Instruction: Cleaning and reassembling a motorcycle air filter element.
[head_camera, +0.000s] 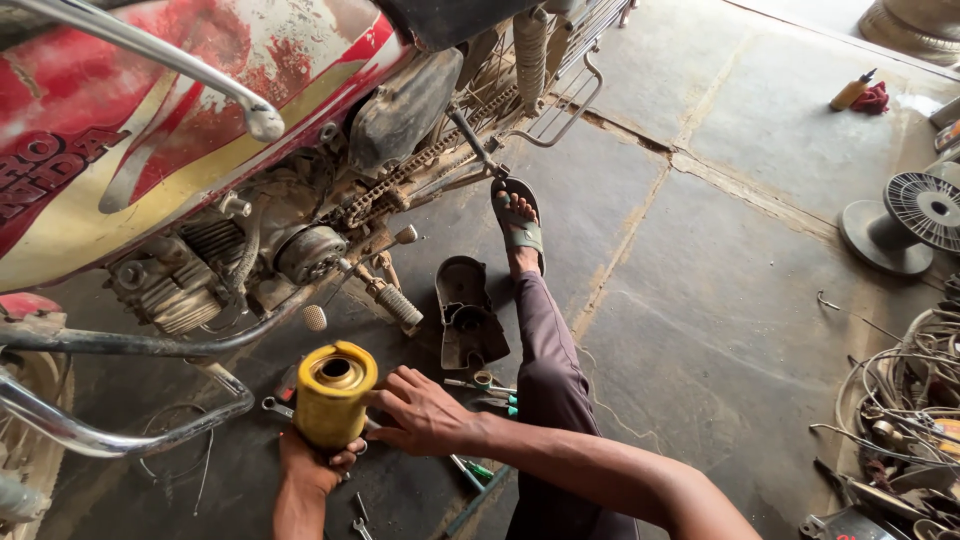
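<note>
A yellow cylindrical can with a round opening on top stands upright near the bottom left. My left hand grips its lower part from below. My right hand rests against its right side, fingers curled on the can's wall. A red and cream motorcycle leans above them, its dusty engine, chain and footpeg exposed. My leg in purple trousers stretches out, the sandalled foot near the chain.
A removed black engine cover lies on the stone floor by my leg. Wrenches and screwdrivers lie scattered by my hands. A wire tangle and fan part sit right; a bottle and red rag far back.
</note>
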